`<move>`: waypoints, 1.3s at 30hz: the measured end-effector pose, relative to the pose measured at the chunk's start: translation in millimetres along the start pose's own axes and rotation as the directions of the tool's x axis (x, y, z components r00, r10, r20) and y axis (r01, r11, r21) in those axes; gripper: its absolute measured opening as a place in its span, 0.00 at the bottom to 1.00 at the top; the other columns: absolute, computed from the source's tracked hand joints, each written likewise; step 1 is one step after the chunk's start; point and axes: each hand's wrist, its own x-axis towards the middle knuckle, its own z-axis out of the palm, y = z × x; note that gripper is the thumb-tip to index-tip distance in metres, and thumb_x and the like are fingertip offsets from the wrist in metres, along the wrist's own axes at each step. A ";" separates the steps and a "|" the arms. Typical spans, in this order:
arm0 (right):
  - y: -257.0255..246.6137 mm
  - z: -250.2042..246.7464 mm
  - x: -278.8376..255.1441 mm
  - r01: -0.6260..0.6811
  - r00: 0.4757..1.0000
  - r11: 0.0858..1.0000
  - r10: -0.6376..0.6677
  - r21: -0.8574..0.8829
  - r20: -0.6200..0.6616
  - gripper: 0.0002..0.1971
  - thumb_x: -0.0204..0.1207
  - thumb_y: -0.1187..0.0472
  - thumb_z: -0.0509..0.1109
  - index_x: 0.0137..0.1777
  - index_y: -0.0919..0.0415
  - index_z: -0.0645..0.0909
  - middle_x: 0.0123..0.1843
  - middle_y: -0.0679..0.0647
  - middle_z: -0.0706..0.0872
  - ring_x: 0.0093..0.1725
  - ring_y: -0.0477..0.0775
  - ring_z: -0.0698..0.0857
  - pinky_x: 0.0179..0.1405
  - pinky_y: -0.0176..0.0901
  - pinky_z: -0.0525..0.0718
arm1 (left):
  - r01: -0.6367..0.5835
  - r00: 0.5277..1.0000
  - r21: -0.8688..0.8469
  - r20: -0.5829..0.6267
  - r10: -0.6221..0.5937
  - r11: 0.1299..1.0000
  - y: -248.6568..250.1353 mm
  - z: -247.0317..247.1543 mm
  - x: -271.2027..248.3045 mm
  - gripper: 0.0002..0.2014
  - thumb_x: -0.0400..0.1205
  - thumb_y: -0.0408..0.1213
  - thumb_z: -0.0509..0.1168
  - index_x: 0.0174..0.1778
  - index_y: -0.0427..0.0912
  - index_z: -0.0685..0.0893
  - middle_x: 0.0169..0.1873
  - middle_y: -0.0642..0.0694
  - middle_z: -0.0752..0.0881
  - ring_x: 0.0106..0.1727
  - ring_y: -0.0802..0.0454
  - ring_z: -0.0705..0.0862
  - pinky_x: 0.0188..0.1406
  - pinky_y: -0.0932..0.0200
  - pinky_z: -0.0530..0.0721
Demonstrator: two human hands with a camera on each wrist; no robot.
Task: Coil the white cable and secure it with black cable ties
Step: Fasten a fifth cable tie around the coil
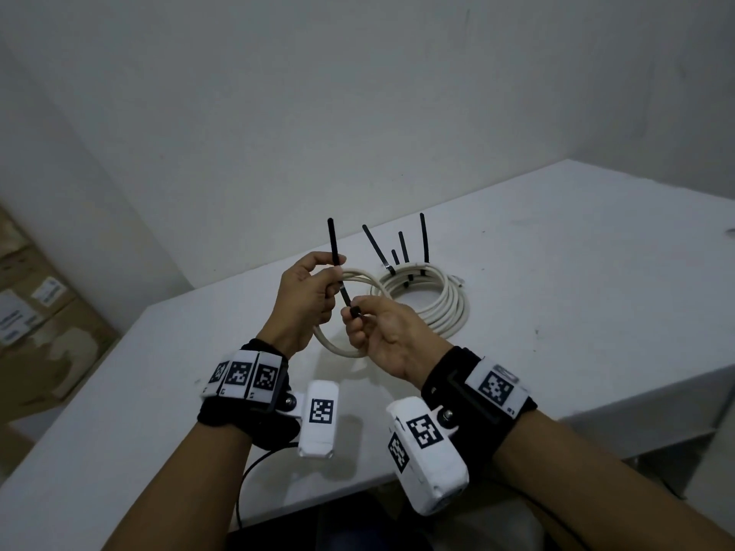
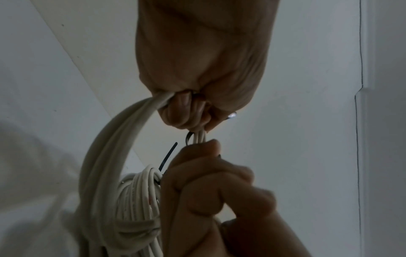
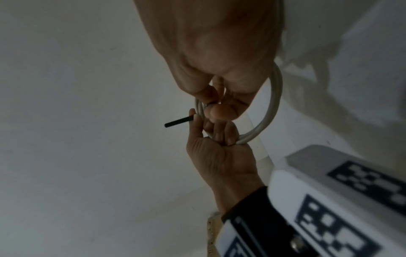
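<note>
A white cable [image 1: 437, 308] lies mostly coiled on the white table [image 1: 576, 312], and several black ties [image 1: 403, 252] stick up from the coil's far side. A smaller loop of the cable [image 1: 334, 346] is lifted between my hands. My left hand [image 1: 318, 290] grips this loop and pinches the tail of a black cable tie [image 1: 333, 248], which points upward. My right hand [image 1: 358, 318] pinches the tie's head [image 1: 355, 311] against the loop. In the left wrist view my left fingers [image 2: 182, 111] curl round the cable strands [image 2: 131, 125]. The tie's tail [image 3: 179, 121] juts past the left hand [image 3: 219, 153] in the right wrist view.
Cardboard boxes [image 1: 35, 312] stand on the floor to the left of the table. A grey wall [image 1: 358, 113] rises behind the table's far edge. A thin black wire [image 1: 254, 471] hangs from my left wrist over the near table edge.
</note>
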 end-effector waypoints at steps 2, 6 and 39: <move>-0.6 -0.8 -3.5 0.043 0.999 0.997 -0.042 -0.069 0.015 0.11 0.82 0.71 0.55 0.40 0.60 0.72 0.30 0.57 0.78 0.21 0.46 0.72 0.16 0.31 0.70 | 0.007 1.000 -0.011 -0.008 -0.007 1.000 -0.4 -1.0 1.3 0.06 0.83 0.28 0.62 0.48 0.41 0.82 0.20 0.50 0.69 0.17 0.57 0.60 0.15 0.68 0.57; -1.4 -2.2 -8.3 0.111 0.993 0.981 -0.102 -0.159 0.067 0.08 0.82 0.70 0.57 0.47 0.61 0.77 0.31 0.56 0.79 0.22 0.47 0.73 0.18 0.33 0.72 | 0.011 1.000 -0.010 -0.011 -0.011 1.000 -0.6 -2.3 1.9 0.05 0.82 0.27 0.62 0.45 0.40 0.82 0.18 0.51 0.69 0.16 0.57 0.59 0.15 0.69 0.56; -25.4 -0.3 -19.8 0.599 0.793 0.717 -0.593 -0.357 0.140 0.04 0.78 0.70 0.68 0.45 0.67 0.84 0.37 0.61 0.86 0.36 0.52 0.84 0.39 0.35 0.84 | -0.322 0.944 0.321 0.033 0.330 0.891 -3.3 3.2 -21.2 0.06 0.81 0.35 0.67 0.39 0.39 0.83 0.20 0.46 0.76 0.24 0.49 0.63 0.21 0.61 0.62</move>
